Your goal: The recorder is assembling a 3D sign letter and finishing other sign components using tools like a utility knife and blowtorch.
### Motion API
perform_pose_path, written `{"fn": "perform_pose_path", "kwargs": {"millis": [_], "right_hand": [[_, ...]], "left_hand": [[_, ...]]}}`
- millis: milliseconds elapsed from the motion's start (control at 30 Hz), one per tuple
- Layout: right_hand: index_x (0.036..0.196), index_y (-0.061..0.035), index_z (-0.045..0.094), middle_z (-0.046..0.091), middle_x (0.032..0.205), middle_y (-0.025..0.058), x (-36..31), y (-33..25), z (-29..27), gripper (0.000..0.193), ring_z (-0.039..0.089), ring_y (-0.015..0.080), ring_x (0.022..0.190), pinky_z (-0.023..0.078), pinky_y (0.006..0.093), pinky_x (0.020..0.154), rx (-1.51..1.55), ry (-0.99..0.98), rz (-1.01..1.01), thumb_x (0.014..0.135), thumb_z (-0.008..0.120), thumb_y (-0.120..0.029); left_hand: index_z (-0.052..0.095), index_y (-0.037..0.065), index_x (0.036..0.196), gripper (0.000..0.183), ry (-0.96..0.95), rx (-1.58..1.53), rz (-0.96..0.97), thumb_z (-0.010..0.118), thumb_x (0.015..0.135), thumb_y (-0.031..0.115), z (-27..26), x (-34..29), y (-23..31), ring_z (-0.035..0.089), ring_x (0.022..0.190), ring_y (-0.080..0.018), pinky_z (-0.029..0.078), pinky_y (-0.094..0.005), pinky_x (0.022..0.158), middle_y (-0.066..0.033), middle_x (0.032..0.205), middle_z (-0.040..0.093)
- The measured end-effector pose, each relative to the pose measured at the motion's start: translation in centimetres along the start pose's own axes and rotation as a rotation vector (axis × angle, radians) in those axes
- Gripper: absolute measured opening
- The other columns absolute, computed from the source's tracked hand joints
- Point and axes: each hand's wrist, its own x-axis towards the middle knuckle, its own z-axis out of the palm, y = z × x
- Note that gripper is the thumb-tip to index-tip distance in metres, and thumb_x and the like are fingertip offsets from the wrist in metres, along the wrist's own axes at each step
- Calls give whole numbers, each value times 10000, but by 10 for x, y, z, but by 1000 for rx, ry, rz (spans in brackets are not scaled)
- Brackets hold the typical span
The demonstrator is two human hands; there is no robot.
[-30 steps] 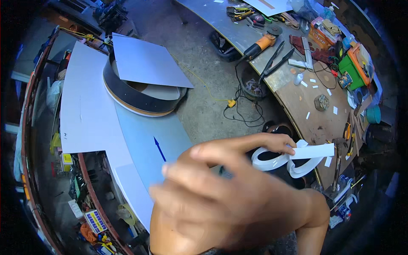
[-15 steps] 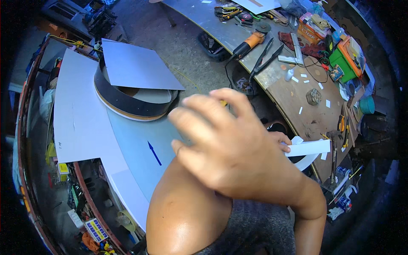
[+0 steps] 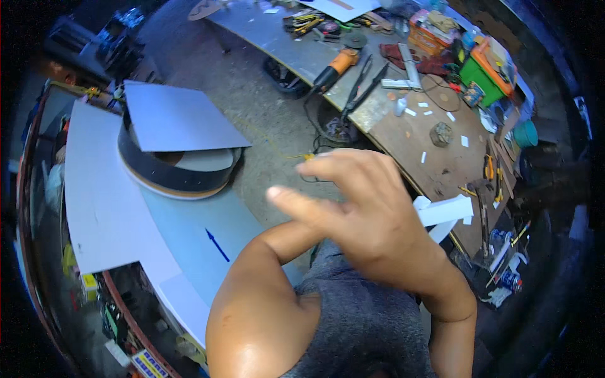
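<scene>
My right hand is raised close in front of me, thumb out and fingers partly bent and apart, with nothing held. My left forearm passes behind it, so my left hand and its fingers are hidden. Beyond my right wrist, a white bent strip sticks out by the table's near edge; whatever holds it does not show. To the left, a rounded black-sided ring form rests on a pale blue sheet. A flat pale panel lies tilted on top of the ring.
On the workbench lie an orange angle grinder, long-handled snips, a metal square and a stone-like lump. A green and orange box stands at the back right. Spray cans sit below the bench at right.
My right hand has drawn away from over my left arm and turned, its thumb stretching out. My left fingers, seen at the white strip before, are now hidden. The view has shifted.
</scene>
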Motion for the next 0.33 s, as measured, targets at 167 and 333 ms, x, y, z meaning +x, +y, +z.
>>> {"fn": "perform_pose_path", "kwargs": {"millis": [167, 333], "right_hand": [[1228, -120, 640, 610, 1093, 125, -85, 50, -32, 555, 568, 320, 1020, 434, 412, 859, -183, 33, 402, 692, 649, 22], [1164, -98, 664, 613, 1099, 144, -175, 83, -88, 459, 560, 355, 1070, 420, 452, 970, -452, 43, 691, 734, 608, 51]], "left_hand": [[645, -8, 1064, 280, -67, 12, -26, 654, 933, 239, -19, -9, 42, 602, 1045, -286, 470, -376, 918, -159, 1108, 631], [673, 1, 1060, 266, -95, 137, -84, 657, 934, 234, -29, -6, 54, 594, 1133, -304, 447, -380, 990, -239, 1195, 609]]}}
